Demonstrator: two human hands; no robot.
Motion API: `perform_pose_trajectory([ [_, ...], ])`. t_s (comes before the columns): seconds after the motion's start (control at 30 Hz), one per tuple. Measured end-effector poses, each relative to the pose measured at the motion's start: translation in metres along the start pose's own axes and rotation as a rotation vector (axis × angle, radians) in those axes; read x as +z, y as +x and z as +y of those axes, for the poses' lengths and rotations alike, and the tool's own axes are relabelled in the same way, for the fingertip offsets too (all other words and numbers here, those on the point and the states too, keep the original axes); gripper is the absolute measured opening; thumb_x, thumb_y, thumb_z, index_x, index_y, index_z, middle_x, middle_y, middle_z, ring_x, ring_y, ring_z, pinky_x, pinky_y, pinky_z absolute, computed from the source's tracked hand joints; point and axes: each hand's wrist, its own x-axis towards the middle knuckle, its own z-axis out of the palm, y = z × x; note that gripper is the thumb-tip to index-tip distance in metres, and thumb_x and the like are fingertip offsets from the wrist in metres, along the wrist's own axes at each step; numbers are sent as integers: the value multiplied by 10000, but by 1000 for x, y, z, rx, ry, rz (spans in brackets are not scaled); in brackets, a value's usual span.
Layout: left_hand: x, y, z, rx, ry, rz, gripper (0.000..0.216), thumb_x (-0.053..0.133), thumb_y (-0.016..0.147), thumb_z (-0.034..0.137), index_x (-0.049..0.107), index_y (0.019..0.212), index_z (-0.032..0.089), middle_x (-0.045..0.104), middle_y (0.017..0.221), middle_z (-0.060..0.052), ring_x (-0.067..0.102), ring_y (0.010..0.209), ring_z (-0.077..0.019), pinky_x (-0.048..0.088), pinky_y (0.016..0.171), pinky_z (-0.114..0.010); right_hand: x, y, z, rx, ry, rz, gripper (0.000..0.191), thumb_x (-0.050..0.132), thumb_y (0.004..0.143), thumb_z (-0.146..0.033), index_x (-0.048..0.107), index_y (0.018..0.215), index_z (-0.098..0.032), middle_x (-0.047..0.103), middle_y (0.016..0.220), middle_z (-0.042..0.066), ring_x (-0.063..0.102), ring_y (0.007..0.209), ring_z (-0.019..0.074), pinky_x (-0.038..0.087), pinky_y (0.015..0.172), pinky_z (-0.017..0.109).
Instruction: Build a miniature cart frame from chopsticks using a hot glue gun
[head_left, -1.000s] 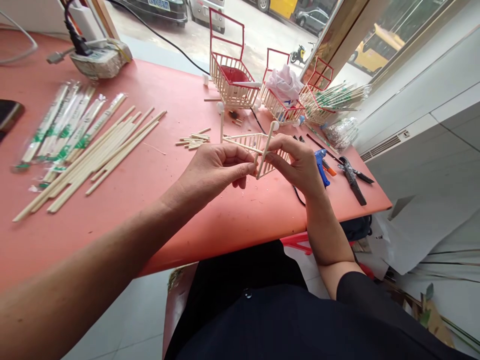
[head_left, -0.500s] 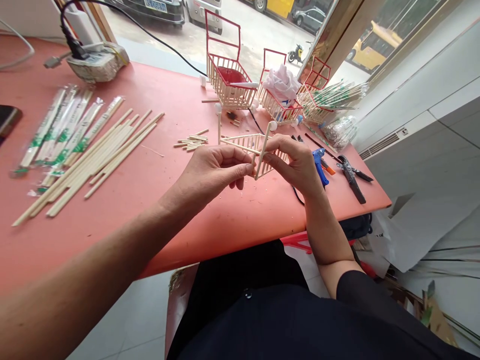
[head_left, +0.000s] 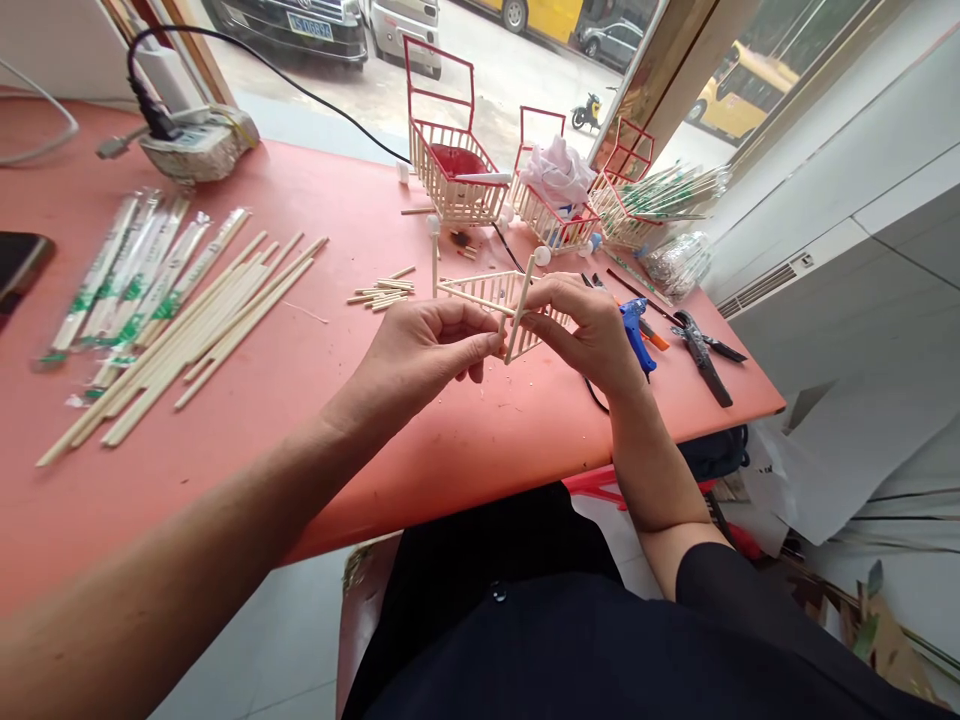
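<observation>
Both hands hold a small wooden stick frame (head_left: 491,293) just above the salmon-pink table (head_left: 300,400). My left hand (head_left: 420,350) pinches its near edge with thumb and fingers closed. My right hand (head_left: 592,325) grips the frame's right side and an upright stick (head_left: 520,310) with a white bead on top. A second beaded stick stands at the frame's left corner. Short cut stick pieces (head_left: 382,290) lie on the table just beyond my left hand.
Loose chopsticks (head_left: 202,330) and wrapped ones (head_left: 120,280) lie at the left. Three stick carts (head_left: 454,180) stand at the far edge. A blue glue gun (head_left: 636,330) and cutters (head_left: 705,350) lie to the right. A power strip (head_left: 195,130) and a phone (head_left: 19,265) sit at the far left.
The view has shifted slightly; both hands and the frame stay together in nearly the same pose, with only small finger adjustments.
</observation>
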Motion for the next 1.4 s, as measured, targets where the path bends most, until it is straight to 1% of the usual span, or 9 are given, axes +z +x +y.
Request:
perform_pose_trajectory([
  [0.2,1,-3,1,40,59,66,60,788,827,225,791,812,167,766,771,-33,646,603,-118,558,575,-234,-6,2,1,-89,-152,-14,206,614,1128,-391,729,1026,-253,759,998,36,648,992,228,459,993,416],
  [0.33,0,-2,-1,42,87,71,55,782,833,228,781,809,179,754,754,-22,639,601,-120,557,577,-238,-8,6,2,-95,-203,-47,194,609,1130,-387,726,1044,-260,754,1028,39,634,1020,234,441,1023,422],
  [0.53,-1,1,-8,43,63,66,96,790,827,274,780,826,178,772,806,-34,635,590,-119,545,565,-243,-5,8,12,-118,-185,-69,211,599,1134,-394,734,1051,-255,749,1012,39,635,1016,235,443,1010,414],
  [0.73,-1,3,-9,1,73,55,88,789,814,268,777,813,181,753,760,-27,621,575,-116,528,553,-233,0,7,21,-122,-161,-72,217,580,1144,-392,727,1071,-250,767,1039,44,647,1024,230,438,1029,416],
  [0.9,0,3,-8,-11,79,31,123,829,807,300,807,842,184,771,777,-38,623,578,-123,519,546,-243,0,4,23,-137,-144,-71,225,564,1152,-387,718,1064,-247,767,1027,39,653,1021,224,440,1037,416],
  [1.13,0,6,-15,-3,97,34,136,815,822,325,810,825,190,758,752,-29,637,587,-132,525,554,-250,1,4,21,-125,-192,-85,281,550,1155,-437,728,1044,-250,752,992,40,639,1030,229,432,1035,413],
  [1.2,1,6,-18,-4,95,51,149,822,808,337,814,838,191,771,768,-33,659,612,-142,537,559,-250,1,4,21,-134,-214,-98,284,549,1156,-439,734,1053,-251,760,1015,43,634,1053,231,424,1047,413],
  [1.3,3,8,-23,1,83,86,145,818,785,339,810,816,197,784,784,-35,701,670,-164,592,622,-269,0,4,22,-137,-252,-122,302,526,1166,-436,741,1071,-246,770,1052,50,632,1094,233,410,1062,413],
  [1.4,4,10,-29,2,85,98,120,808,768,327,795,772,208,769,752,-27,709,666,-174,616,652,-291,-1,5,25,-127,-279,-127,310,520,1169,-432,743,1071,-242,776,1082,56,630,1121,236,399,1080,418],
])
